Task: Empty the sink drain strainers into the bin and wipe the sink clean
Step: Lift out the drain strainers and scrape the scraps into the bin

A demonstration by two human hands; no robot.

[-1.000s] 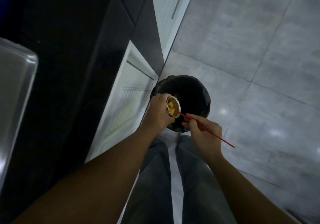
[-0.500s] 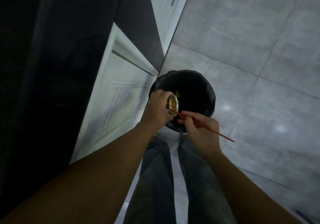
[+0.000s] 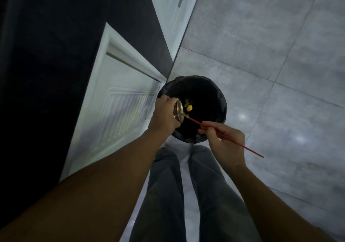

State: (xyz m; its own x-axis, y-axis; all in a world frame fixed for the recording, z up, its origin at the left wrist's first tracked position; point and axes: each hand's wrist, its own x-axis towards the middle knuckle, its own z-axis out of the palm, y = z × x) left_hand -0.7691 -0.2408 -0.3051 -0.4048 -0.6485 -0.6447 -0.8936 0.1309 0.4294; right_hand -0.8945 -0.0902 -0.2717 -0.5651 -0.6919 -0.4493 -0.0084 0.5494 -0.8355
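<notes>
My left hand (image 3: 164, 115) grips a small metal drain strainer (image 3: 178, 112), tipped on its side over the left part of a round bin lined with a black bag (image 3: 214, 96). My right hand (image 3: 225, 142) pinches a thin red stick (image 3: 250, 149) whose tip reaches into the strainer's mouth. Yellow food scraps (image 3: 189, 107) are in the air or lying inside the bin just right of the strainer. The sink is out of view.
White cabinet doors (image 3: 119, 114) stand left of the bin under a dark countertop (image 3: 46, 45). Grey floor tiles (image 3: 270, 55) spread to the right. My legs in grey trousers (image 3: 186, 195) stand just below the bin.
The strainer has tipped further over the bin and yellow scraps have left it for the bin. My right hand has drawn back to the right along the stick. The view shifted slightly.
</notes>
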